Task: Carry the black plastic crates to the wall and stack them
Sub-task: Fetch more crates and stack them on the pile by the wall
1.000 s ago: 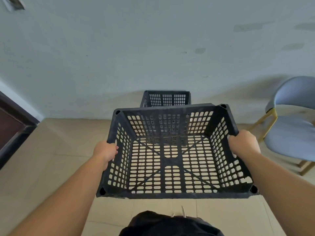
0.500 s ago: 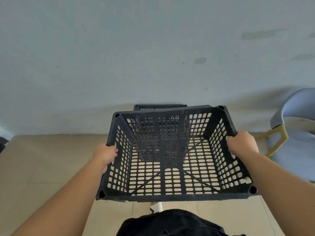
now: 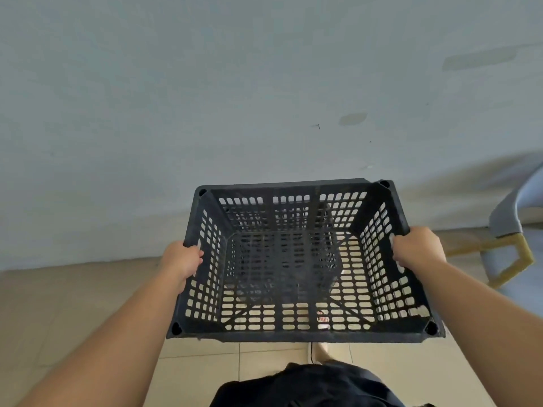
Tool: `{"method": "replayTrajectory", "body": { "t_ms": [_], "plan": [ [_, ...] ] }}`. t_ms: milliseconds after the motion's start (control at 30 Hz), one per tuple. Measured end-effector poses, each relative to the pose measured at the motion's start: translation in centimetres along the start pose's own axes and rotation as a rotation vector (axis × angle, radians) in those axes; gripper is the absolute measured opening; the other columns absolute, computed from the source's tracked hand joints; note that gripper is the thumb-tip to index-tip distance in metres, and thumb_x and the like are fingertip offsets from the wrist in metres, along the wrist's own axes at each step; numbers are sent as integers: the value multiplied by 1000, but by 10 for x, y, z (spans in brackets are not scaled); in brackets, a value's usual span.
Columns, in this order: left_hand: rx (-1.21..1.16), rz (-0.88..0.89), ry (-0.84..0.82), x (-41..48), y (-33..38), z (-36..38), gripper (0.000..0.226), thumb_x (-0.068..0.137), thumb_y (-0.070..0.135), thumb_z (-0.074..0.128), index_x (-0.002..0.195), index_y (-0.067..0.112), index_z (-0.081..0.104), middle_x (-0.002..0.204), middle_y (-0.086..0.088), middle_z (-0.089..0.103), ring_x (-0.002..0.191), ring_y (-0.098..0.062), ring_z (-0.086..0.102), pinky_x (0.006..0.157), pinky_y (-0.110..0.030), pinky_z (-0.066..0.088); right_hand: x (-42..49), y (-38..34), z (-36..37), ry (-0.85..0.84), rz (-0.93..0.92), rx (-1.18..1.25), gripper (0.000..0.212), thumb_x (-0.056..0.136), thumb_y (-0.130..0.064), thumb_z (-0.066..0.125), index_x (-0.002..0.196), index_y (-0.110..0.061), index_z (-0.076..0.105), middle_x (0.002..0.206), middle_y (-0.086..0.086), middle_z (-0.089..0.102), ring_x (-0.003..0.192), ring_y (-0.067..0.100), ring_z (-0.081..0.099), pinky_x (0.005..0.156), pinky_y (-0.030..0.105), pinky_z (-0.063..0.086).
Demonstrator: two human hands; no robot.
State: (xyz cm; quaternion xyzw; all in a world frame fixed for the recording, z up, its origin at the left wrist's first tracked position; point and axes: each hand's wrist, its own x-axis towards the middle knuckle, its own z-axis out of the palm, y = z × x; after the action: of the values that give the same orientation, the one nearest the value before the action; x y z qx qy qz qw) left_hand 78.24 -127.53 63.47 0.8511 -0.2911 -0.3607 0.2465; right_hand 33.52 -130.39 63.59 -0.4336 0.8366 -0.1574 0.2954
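— So, where's the crate [image 3: 296,259] now?

— Up in front of you, level. Your left hand [image 3: 182,261] is clamped on its left rim, your right hand [image 3: 417,249] on the right rim — fingers curled tight on both.

— What's changed?

— A second ago the other crate [image 3: 264,265] by the wall [image 3: 205,98] stood clear beyond the far rim; now it shows only through the mesh floor — you're nearly over it. I'd judge lowering comes next.

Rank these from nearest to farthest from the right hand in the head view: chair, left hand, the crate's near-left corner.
1. Chair: just right of the right hand.
2. Left hand: gripping the crate's opposite side.
3. Near-left corner: lowest, far left.
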Motion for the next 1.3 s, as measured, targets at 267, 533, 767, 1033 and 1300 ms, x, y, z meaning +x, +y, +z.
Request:
{"method": "replayTrajectory", "body": {
  "t_ms": [267, 533, 767, 1033, 1300],
  "plan": [
    [38, -26, 50, 55, 62, 32, 19, 104, 10, 48, 112, 4, 64, 94, -8, 68, 77, -16, 63, 58, -28, 43, 101, -49, 17, -82, -25, -2, 23, 95, -22, 53, 103, -4, 65, 89, 16, 70, 79, 36, 67, 76, 46, 60],
    [14, -101, 38, 104, 84, 51, 14, 102, 3, 49, 102, 1, 63, 91, -12, 65, 75, -18, 60, 59, -26, 44, 157, -84, 33, -146, -7, -26, 23, 99, -22, 52, 110, -5, 63, 94, 16, 70, 76, 32, 65, 61, 33, 49],
    [9, -135, -22, 166, 86, 51, 22, 101, 7, 53, 116, -3, 65, 101, -15, 68, 87, -24, 64, 82, -39, 53, 181, -114, 57, -160, 38, -15, 19, 94, -16, 53, 105, -6, 64, 93, 15, 71, 82, 36, 67, 75, 42, 58],
    [59, -111, -74, 214, 78, 54, 28, 105, 19, 48, 124, 5, 63, 103, -8, 70, 89, -19, 67, 75, -31, 52, 190, -133, 97, -166, 99, -50, 24, 96, -18, 49, 112, -5, 62, 100, 15, 68, 86, 36, 64, 75, 39, 53],
    [-38, -151, -172, 235, 69, 62, 36, 108, 14, 44, 142, 8, 51, 130, -9, 64, 112, -22, 63, 105, -45, 49, 197, -140, 121, -168, 159, -79, 27, 101, -21, 48, 120, -3, 57, 105, 17, 66, 90, 37, 62, 81, 45, 54]
  ]
}}
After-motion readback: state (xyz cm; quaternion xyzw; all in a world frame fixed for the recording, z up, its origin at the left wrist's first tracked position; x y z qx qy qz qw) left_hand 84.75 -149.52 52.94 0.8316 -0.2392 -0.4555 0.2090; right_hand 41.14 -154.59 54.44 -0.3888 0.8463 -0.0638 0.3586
